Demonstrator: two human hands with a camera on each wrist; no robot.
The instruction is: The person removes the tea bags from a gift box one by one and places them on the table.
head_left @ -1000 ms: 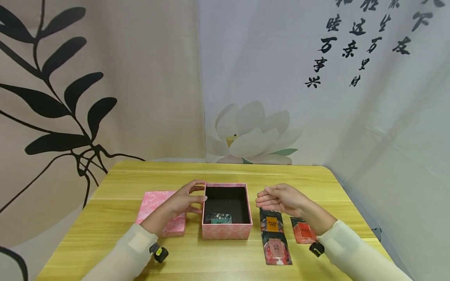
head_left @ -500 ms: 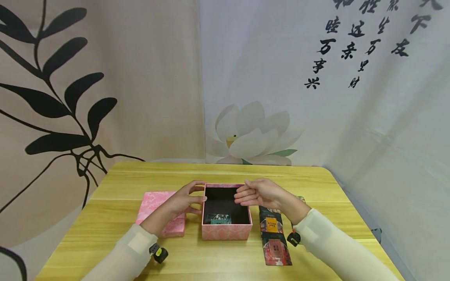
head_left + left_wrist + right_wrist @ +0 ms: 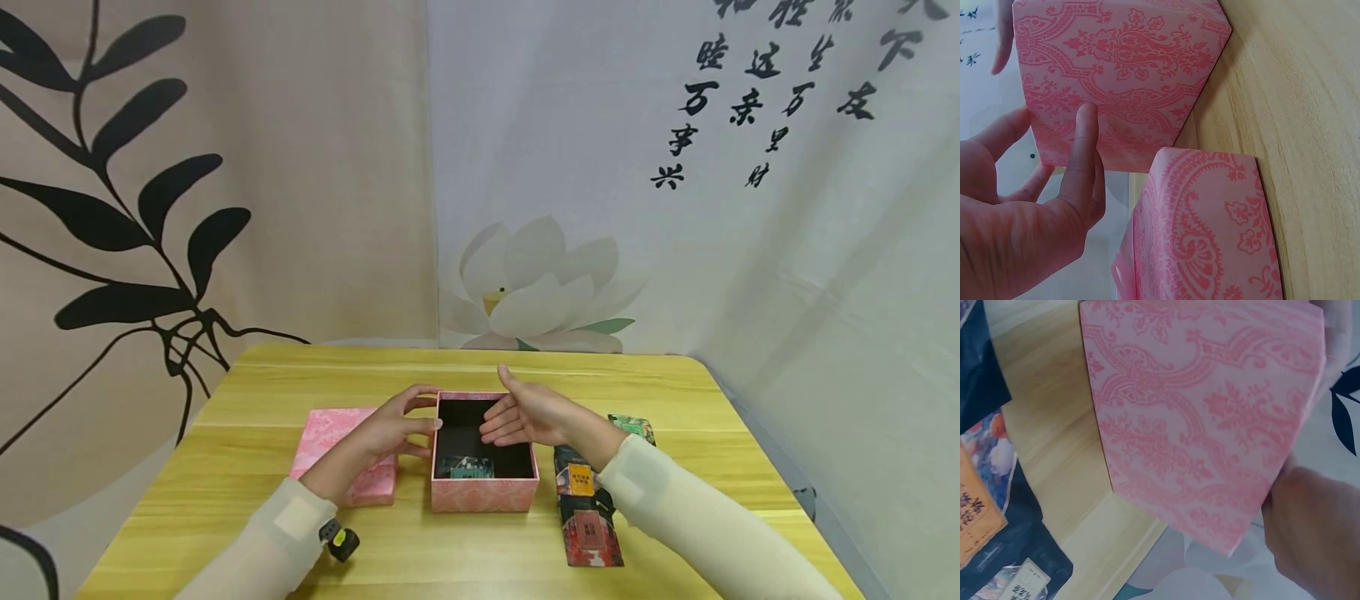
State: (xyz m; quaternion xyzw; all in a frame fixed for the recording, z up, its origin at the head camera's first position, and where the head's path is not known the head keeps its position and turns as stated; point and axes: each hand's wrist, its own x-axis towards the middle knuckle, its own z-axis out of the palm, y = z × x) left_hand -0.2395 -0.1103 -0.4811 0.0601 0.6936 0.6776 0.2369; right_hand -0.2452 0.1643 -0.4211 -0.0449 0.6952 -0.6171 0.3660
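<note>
A pink patterned box [image 3: 484, 497] with a dark inside stands open-topped at mid-table. In its front part lies a small dark-teal sachet [image 3: 471, 468]. My left hand [image 3: 390, 427] touches the box's left side and rim with spread fingers; in the left wrist view one finger [image 3: 1087, 128] extends along the outer wall. My right hand [image 3: 528, 415] reaches over the box's right wall, fingers extended and thumb raised, with nothing visible in it. In the right wrist view, the box wall [image 3: 1191, 419] hides those fingers.
Left of the box is a pink patterned lid-like box [image 3: 330, 429], partly under my left forearm. At right lie a black sachet with an orange label [image 3: 580, 479], a red-and-black sachet [image 3: 591, 533] and a green sachet [image 3: 633, 427]. A printed curtain [image 3: 570, 167] hangs behind the table.
My right hand has moved left from above the sachets to over the box, and its thumb has lifted. The right sleeve now covers the red sachet. My left hand and the box have stayed put.
</note>
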